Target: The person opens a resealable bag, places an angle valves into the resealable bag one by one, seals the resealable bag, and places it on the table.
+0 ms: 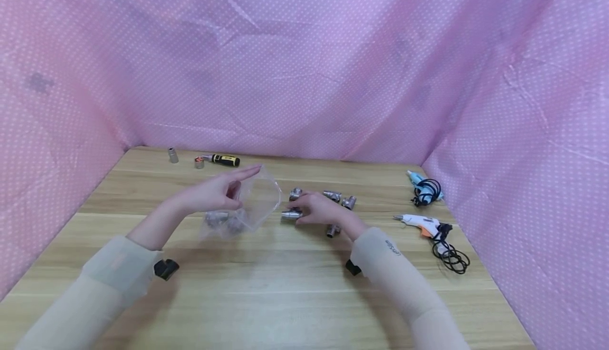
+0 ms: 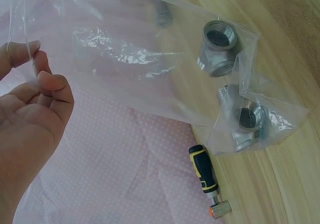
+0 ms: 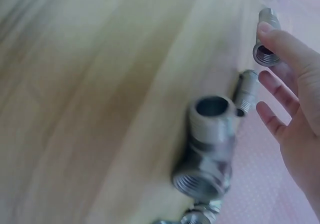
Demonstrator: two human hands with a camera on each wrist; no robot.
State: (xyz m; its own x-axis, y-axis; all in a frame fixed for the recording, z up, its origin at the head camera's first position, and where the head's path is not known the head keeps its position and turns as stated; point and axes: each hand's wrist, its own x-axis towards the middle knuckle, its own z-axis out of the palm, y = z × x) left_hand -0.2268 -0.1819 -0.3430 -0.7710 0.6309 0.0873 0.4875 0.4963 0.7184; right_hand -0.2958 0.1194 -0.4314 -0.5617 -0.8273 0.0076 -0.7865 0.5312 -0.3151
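My left hand [image 1: 214, 192] pinches the edge of a clear plastic bag [image 2: 125, 59] and holds its mouth up toward the right. Inside the bag, metal threaded pipe fittings [image 2: 220, 59] weigh down its bottom near the wooden table. A short distance to the right, my right hand [image 1: 321, 210] grips a silver tee pipe fitting [image 3: 269, 18] between thumb and fingers. Its threaded opening shows in the right wrist view. Around this hand lie several more loose fittings [image 1: 331, 196], one of them a tee [image 3: 210, 129] close below it in the right wrist view.
Toward the right edge of the wooden table [image 1: 266, 297] are a white glue gun [image 1: 421, 222] and a blue one [image 1: 421, 183], both with coiled black cords. A yellow-black screwdriver [image 1: 225, 160], a short metal piece [image 1: 199, 163] and a metal cylinder [image 1: 173, 155] sit at the back left. Pink dotted cloth [image 1: 295, 75] surrounds the table.
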